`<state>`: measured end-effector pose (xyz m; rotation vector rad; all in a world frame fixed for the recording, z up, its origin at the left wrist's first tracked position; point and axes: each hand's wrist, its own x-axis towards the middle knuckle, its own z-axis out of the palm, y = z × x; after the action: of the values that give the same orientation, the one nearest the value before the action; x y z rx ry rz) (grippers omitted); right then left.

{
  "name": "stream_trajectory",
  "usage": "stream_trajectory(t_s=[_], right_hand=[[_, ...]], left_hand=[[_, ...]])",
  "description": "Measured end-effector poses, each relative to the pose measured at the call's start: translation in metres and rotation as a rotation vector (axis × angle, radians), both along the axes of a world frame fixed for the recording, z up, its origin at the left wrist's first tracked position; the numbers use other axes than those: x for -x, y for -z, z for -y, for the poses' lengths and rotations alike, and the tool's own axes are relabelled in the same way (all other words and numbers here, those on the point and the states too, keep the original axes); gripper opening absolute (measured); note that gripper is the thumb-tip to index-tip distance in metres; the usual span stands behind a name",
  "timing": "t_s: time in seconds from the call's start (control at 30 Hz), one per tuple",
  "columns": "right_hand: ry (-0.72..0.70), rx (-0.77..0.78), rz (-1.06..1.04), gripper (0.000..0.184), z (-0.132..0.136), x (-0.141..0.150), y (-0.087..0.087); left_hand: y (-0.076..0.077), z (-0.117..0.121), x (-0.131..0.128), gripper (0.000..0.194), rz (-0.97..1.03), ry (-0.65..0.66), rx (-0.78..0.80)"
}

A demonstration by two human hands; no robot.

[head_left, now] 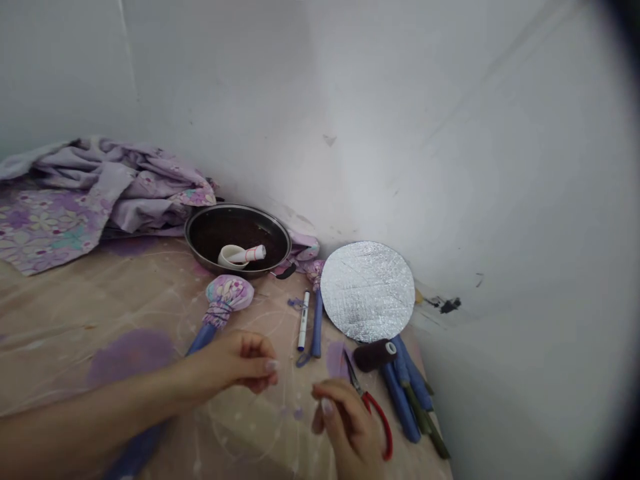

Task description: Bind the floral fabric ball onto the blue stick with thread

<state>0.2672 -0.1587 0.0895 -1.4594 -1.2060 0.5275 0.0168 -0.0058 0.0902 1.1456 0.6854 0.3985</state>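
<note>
Fingers [265,365] well apart from metal pan [240,227], white cup [229,257] inside

Soft even light, faint shadow under the left hand [240,360], darkened curved right edge.

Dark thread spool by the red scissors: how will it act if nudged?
The thread spool will probably roll, since it lies on its side and looks cylindrical. Wound thread is likely fairly light for its size. The blue-wrapped rods it seems to touch may check it, but they look loose themselves.
</note>
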Motion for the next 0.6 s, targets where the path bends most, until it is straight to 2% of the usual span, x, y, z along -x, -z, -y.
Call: stream_trajectory(t_s=[0.07,0.13,0.2,0.3,0.4,0.5,0.6], right_hand=[[-0.072,0.102,-0.214,0.069,-0.036,0.012,-0.001],[-0.114,0.188,-0.355,0.078,-0.063,0.019,-0.003],[-0.109,0.223,-0.435,0.084,-0.079,0.022,-0.004],[-0.095,0.252,-0.48,0.087,-0.09,0.022,-0.001],[-0.074,0.274,-0.532,0.084,-0.096,0.019,0.003],[-0.03,0.276,-0.584,0.08,-0.103,0.017,0.004],[0.004,0.279,-0.602,0.076,-0.11,0.016,0.005]], left_hand=[[-0.01,-0.013,-0.034,0.061,0.011,0.048,0.007],[-0.008,-0.021,-0.051,0.061,0.01,0.083,0.014],[-0.002,-0.028,-0.059,0.059,0.002,0.111,0.018],[0.004,-0.038,-0.064,0.054,-0.013,0.158,0.02],[0.005,-0.048,-0.065,0.061,-0.019,0.194,0.026],[0.007,-0.055,-0.062,0.066,-0.025,0.161,0.014],[0.009,-0.06,-0.061,0.056,-0.033,0.134,-0.03]])
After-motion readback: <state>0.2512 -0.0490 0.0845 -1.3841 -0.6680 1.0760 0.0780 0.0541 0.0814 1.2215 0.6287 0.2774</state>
